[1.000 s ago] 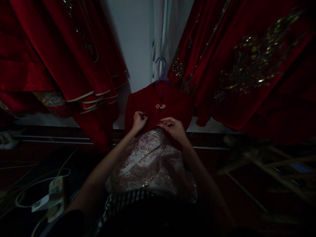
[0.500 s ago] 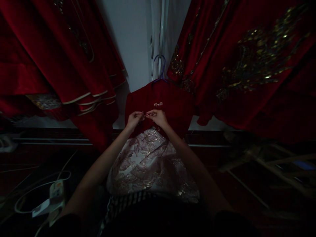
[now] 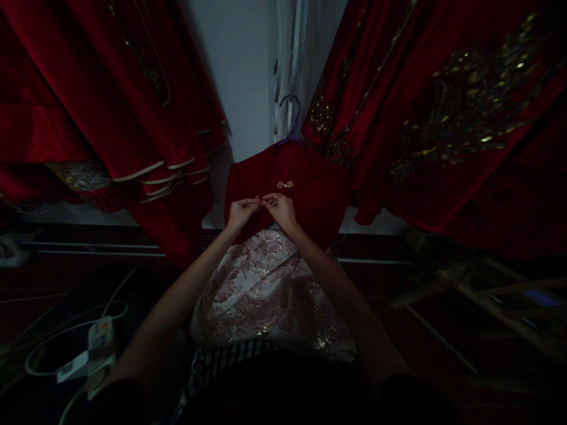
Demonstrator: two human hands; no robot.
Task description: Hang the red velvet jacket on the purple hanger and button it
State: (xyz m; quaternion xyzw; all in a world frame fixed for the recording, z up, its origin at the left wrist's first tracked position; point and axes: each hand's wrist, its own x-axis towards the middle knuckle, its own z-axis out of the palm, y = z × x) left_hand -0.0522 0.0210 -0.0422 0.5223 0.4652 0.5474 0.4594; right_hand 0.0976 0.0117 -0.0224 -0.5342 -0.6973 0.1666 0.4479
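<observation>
A red garment top [image 3: 319,200] hangs in front of me on a purple hanger [image 3: 292,121]. On its chest sits a pearl-like clasp [image 3: 284,185]. Lower on the garment, both hands meet at a second beaded clasp [image 3: 259,200]. My left hand [image 3: 241,212] pinches its left side, fingers closed. My right hand [image 3: 280,209] pinches the other side from the right, fingertips almost touching the left ones. Whether the clasp's two halves are joined is too small and dark to tell. Below the hands spreads a pale, shiny floral brocade fabric [image 3: 261,283].
Red garments [image 3: 172,130] with pale piping hang at the left. More red cloth with gold sequins [image 3: 469,100] hangs at the right. A power strip [image 3: 101,339] with white cables lies at lower left. A wooden frame [image 3: 478,295] stands in the dark at lower right.
The view has shifted slightly. Both hands stay at the same clasp, and their fingertips have moved a little closer together.
</observation>
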